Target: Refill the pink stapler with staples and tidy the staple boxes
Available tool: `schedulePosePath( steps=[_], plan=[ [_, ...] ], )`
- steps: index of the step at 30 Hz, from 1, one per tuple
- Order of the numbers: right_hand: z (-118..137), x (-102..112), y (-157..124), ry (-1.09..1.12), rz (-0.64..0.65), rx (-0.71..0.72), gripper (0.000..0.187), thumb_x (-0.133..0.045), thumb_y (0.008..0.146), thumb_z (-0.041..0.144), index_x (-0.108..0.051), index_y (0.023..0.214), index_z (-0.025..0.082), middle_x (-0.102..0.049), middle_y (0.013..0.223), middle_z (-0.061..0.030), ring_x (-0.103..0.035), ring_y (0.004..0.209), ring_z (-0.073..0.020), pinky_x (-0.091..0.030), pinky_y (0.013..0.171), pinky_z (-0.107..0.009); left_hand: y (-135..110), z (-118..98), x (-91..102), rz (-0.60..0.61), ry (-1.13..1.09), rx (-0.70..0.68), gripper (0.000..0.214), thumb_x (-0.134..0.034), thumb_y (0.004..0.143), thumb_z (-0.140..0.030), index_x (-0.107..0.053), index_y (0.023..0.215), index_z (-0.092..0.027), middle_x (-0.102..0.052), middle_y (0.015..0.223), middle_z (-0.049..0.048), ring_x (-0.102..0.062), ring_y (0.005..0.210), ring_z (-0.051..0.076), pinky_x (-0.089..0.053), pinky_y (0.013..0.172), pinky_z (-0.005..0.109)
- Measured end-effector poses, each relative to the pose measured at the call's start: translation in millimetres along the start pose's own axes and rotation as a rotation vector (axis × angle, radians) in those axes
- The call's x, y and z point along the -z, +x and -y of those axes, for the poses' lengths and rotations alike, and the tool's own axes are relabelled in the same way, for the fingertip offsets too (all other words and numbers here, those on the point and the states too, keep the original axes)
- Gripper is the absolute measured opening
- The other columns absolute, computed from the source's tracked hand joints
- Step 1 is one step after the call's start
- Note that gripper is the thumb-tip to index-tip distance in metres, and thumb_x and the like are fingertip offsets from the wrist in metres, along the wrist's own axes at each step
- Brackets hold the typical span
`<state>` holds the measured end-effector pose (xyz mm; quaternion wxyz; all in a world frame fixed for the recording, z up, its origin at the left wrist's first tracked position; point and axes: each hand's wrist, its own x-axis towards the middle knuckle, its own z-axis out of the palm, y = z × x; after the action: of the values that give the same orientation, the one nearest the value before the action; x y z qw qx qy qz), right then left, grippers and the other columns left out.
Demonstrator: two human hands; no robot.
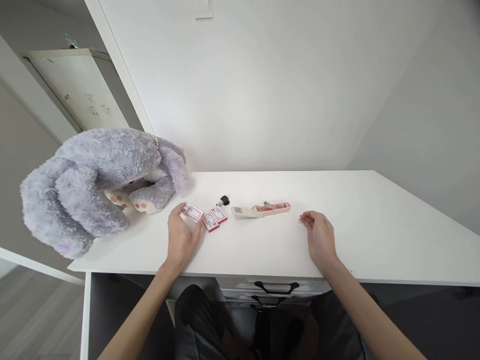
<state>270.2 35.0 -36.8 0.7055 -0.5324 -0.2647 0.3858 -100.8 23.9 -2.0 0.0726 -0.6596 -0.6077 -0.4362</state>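
Between the thumb and fingers of my left hand [182,240] is a small white box with red edges [193,213], gripped by its sides at the table's left part. Two similar boxes lie just to its right: one box [211,222] nearest and another box [219,215] beside it. Behind them rests a small black-and-silver item [224,201], its kind unclear. A long hinged case [247,212], cream at one end and pink at the other, lies opened out, with small metallic pieces inside the pink part. My right hand [320,237] rests to the right of the case, open, fingers loosely curved and holding nothing.
A large grey plush toy [108,165] covers the table's left end. The white tabletop [390,235] meets a wall behind. Below the front edge are drawers with black handles [276,288], above my legs.
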Motion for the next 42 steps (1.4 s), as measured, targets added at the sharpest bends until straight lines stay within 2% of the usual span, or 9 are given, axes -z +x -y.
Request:
schedulePosePath(
  steps=[2,5,9,13,19,22,25,32,42],
  plan=[
    [4,0,-16,-0.174,0.064,0.045,0.014,-0.059,0.088,0.035,-0.066,0.082,0.024,-0.069,0.093,-0.0055,-0.069,0.092,-0.0227,-0.059,0.087,-0.037,-5,-10,2.0,0.006,-0.066,-0.057,0.070,-0.071,0.093,-0.045,-0.038,0.148,-0.017,-0.054,0.143,0.0181,-0.056,0.133,0.035,-0.046,0.114,0.056],
    [9,-6,-41,-0.451,0.296,0.107,0.018,-0.058,0.091,0.037,-0.065,0.081,0.025,-0.070,0.087,-0.0039,-0.067,0.090,-0.0238,-0.054,0.085,-0.037,-15,-26,3.0,0.089,-0.141,-0.220,0.069,-0.075,0.091,-0.041,-0.039,0.147,-0.021,-0.058,0.142,0.0169,-0.060,0.132,0.032,-0.049,0.112,0.052],
    [17,-21,-73,-0.523,0.767,0.170,0.025,-0.059,0.098,0.047,-0.069,0.093,0.024,-0.075,0.095,-0.0044,-0.068,0.095,-0.0246,-0.051,0.088,-0.037,-25,-44,1.3,0.248,-0.228,-0.427,0.071,-0.080,0.089,-0.040,-0.039,0.145,-0.026,-0.064,0.139,0.0149,-0.062,0.131,0.031,-0.052,0.109,0.050],
    [21,-34,-91,-0.556,0.955,0.208,0.027,-0.062,0.099,0.048,-0.072,0.111,0.026,-0.078,0.109,-0.0043,-0.070,0.101,-0.0241,-0.050,0.092,-0.037,-30,-59,-3.4,0.343,-0.271,-0.514,0.077,-0.082,0.088,-0.041,-0.038,0.149,-0.026,-0.064,0.142,0.0152,-0.061,0.134,0.031,-0.052,0.110,0.051],
    [19,-35,-90,-0.547,0.933,0.134,0.027,-0.060,0.100,0.046,-0.072,0.116,0.027,-0.080,0.108,-0.0039,-0.073,0.100,-0.0248,-0.051,0.084,-0.036,-29,-67,-6.7,0.463,-0.399,-0.436,0.081,-0.084,0.085,-0.043,-0.037,0.150,-0.029,-0.058,0.150,0.0171,-0.057,0.141,0.033,-0.048,0.116,0.057],
    [19,-33,-87,-0.464,0.929,0.087,0.032,-0.058,0.101,0.047,-0.070,0.121,0.025,-0.079,0.112,-0.0058,-0.073,0.102,-0.0250,-0.054,0.090,-0.038,-26,-69,-3.1,0.532,-0.482,-0.350,0.070,-0.078,0.091,-0.038,-0.040,0.149,-0.029,-0.055,0.154,0.0169,-0.052,0.146,0.031,-0.047,0.118,0.056],
    [20,-31,-85,-0.443,0.944,0.086,0.037,-0.054,0.103,0.050,-0.070,0.127,0.027,-0.078,0.116,-0.0060,-0.072,0.101,-0.0248,-0.056,0.093,-0.040,-23,-70,-1.1,0.605,-0.553,-0.259,0.054,-0.071,0.097,-0.035,-0.046,0.145,-0.028,-0.060,0.148,0.0149,-0.060,0.138,0.028,-0.052,0.114,0.050],
    [22,-31,-84,-0.443,0.970,0.055,0.042,-0.050,0.105,0.051,-0.070,0.135,0.028,-0.072,0.136,-0.0046,-0.065,0.127,-0.0266,-0.053,0.107,-0.039,-21,-67,-5.3,0.666,-0.716,-0.118,0.040,-0.073,0.096,-0.032,-0.054,0.131,-0.025,-0.068,0.138,0.0155,-0.066,0.130,0.027,-0.052,0.111,0.048],
    [15,-31,-87,-0.463,0.829,0.062,0.039,-0.054,0.103,0.052,-0.063,0.131,0.026,-0.075,0.128,-0.0090,-0.069,0.121,-0.0258,-0.054,0.105,-0.042,-21,-60,-10.8,0.527,-0.850,0.064,0.038,-0.082,0.087,-0.037,-0.061,0.114,-0.022,-0.076,0.113,0.0088,-0.073,0.112,0.023,-0.058,0.104,0.044]
  ],
)
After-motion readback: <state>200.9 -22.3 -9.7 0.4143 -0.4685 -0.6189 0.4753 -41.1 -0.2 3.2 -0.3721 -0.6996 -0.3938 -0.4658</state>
